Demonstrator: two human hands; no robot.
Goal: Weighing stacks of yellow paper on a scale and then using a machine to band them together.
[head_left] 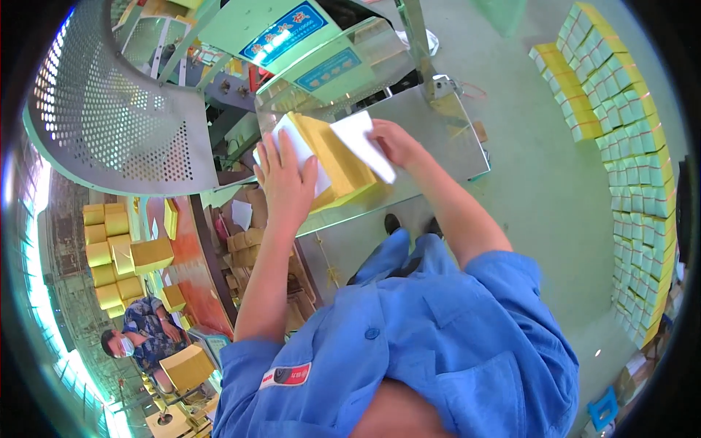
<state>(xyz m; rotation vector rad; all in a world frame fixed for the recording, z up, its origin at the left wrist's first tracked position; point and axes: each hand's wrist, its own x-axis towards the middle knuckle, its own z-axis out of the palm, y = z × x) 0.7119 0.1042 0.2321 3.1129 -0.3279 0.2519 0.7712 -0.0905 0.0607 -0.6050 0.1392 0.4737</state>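
A thick block of yellow paper pieces, perhaps envelopes [332, 157], stands on the metal worktop [451, 142] in front of me. My left hand [287, 182] lies with fingers stretched over a white sheet [293, 146] on the block's left side. At the block's right side my right hand [394, 142] pinches the edge of another white sheet [356, 139], which is tilted and slightly blurred. The thumb and fingertips of the right hand are partly hidden.
Behind the worktop rises a pale green machine [281, 36] with a clear guard. A curved perforated metal guard [146, 139] is at left. Banded paper stacks [631, 175] line the floor at right. At lower left a masked person [150, 328] sits near yellow bundles [109, 252].
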